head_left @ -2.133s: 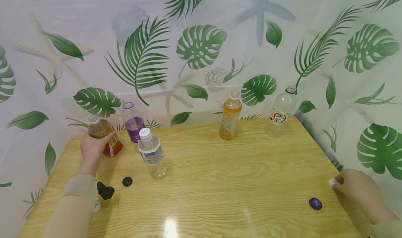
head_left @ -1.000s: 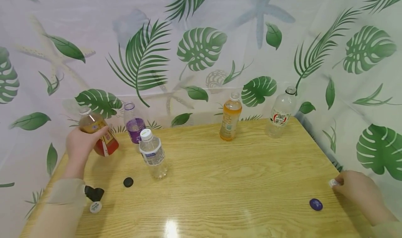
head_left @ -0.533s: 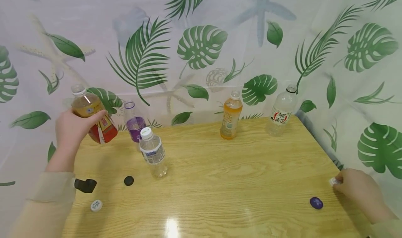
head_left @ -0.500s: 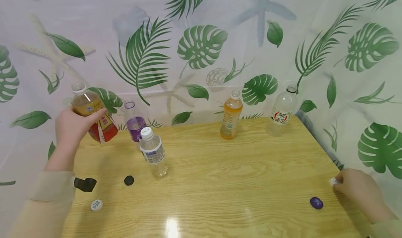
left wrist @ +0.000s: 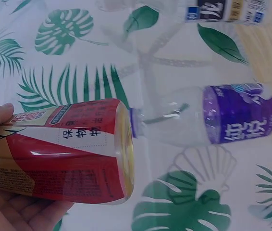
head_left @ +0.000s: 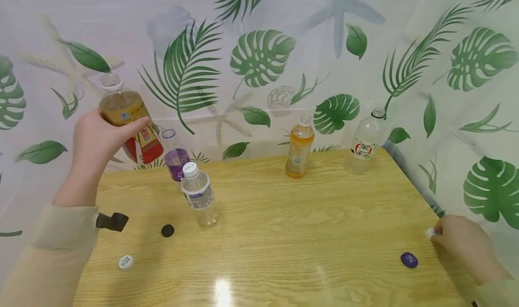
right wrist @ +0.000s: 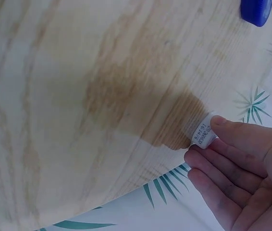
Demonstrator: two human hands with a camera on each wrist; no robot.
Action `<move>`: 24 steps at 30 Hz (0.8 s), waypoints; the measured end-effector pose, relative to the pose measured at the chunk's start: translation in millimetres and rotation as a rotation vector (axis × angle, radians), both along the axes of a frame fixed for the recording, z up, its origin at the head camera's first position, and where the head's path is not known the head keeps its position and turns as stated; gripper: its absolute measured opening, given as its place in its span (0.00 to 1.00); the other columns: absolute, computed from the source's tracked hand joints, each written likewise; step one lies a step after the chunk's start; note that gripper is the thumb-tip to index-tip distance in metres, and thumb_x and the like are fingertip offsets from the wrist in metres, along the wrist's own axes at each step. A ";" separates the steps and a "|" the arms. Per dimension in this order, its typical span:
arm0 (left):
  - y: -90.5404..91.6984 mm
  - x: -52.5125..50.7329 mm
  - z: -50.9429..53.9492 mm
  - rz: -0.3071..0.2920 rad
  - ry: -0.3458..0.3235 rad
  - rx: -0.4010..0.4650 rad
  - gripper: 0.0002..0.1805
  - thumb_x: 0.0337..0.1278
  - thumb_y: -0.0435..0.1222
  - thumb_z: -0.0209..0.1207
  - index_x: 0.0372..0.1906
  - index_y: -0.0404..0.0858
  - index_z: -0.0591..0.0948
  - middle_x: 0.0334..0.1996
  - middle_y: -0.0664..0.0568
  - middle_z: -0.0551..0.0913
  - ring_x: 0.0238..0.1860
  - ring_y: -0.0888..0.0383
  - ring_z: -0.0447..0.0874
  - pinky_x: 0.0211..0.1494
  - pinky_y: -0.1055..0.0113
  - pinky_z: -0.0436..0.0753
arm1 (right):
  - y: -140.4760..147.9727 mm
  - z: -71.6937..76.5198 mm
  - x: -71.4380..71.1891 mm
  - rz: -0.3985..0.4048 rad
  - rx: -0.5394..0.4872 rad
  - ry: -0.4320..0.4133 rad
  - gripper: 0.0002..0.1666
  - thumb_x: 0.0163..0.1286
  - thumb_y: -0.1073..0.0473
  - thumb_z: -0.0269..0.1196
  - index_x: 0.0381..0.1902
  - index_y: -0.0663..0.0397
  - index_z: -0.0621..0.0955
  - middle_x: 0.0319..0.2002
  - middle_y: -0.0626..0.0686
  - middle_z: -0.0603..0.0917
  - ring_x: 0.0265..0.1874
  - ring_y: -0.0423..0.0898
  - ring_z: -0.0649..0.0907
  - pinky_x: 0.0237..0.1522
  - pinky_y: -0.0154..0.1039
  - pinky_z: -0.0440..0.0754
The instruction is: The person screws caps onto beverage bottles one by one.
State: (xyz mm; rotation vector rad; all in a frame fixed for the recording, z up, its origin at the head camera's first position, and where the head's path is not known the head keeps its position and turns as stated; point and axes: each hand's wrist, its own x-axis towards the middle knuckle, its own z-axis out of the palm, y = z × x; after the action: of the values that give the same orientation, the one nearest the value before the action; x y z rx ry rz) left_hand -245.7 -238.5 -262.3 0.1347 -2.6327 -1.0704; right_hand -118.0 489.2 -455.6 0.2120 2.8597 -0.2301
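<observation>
In the head view my left hand (head_left: 97, 138) grips a drink bottle with a red and yellow label (head_left: 139, 131), its uncapped neck tilting up and left. The bottle hangs above the table's back left, in front of the patterned cloth. The left wrist view shows its red lower half (left wrist: 73, 159) close to a purple-labelled bottle (left wrist: 241, 113), and the thumb on its side. At the table's right edge my right hand (head_left: 462, 241) pinches a white bottle cap (right wrist: 203, 131) between thumb and fingers; in the head view the hand partly covers it.
A clear bottle with a white cap (head_left: 198, 199) stands front left. An orange-drink bottle (head_left: 299, 149) and a clear bottle (head_left: 364, 147), both uncapped, stand at the back. A black cap (head_left: 167, 230), a white cap (head_left: 126, 262) and a purple cap (head_left: 409, 260) lie on the table (head_left: 284, 235).
My left hand has lifted the red and yellow bottle off the table, first leftward, then higher and slightly back to the right. My right hand stays at the table edge with the white cap.
</observation>
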 end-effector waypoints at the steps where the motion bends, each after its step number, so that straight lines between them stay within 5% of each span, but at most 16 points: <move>1: 2.6 0.0 3.4 -0.002 0.003 -0.001 0.46 0.59 0.66 0.67 0.71 0.36 0.76 0.64 0.37 0.83 0.61 0.43 0.83 0.51 0.64 0.80 | -0.7 0.3 -0.2 0.002 0.002 -0.006 0.16 0.66 0.58 0.73 0.38 0.70 0.87 0.36 0.64 0.89 0.31 0.54 0.84 0.37 0.58 0.84; 5: 13.4 -0.9 16.2 -0.012 0.005 0.016 0.46 0.59 0.66 0.67 0.71 0.37 0.75 0.65 0.38 0.83 0.61 0.44 0.83 0.47 0.68 0.80 | -5.3 2.5 0.8 0.009 0.009 -0.022 0.12 0.68 0.60 0.70 0.36 0.67 0.88 0.29 0.56 0.85 0.27 0.49 0.78 0.31 0.48 0.78; 13: 47.4 1.7 31.7 -0.116 0.029 0.090 0.44 0.59 0.59 0.72 0.73 0.38 0.75 0.68 0.39 0.82 0.65 0.41 0.83 0.65 0.44 0.85 | -9.6 4.7 1.2 0.033 0.040 -0.003 0.10 0.67 0.62 0.70 0.33 0.67 0.87 0.30 0.58 0.87 0.28 0.50 0.78 0.33 0.54 0.82; 24: 103.7 14.2 21.2 -0.277 0.034 0.063 0.39 0.56 0.53 0.76 0.68 0.38 0.78 0.63 0.40 0.86 0.62 0.40 0.87 0.64 0.41 0.86 | -9.4 4.0 2.3 0.036 0.042 0.009 0.12 0.65 0.63 0.71 0.38 0.71 0.87 0.39 0.71 0.89 0.38 0.69 0.87 0.42 0.66 0.84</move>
State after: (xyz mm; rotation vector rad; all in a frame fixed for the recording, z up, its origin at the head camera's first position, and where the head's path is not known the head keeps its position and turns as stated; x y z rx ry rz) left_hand -231.6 -134.7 -241.1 -0.2405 -2.6414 -1.2293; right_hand -115.7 479.8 -451.5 0.1673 2.8766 -0.1637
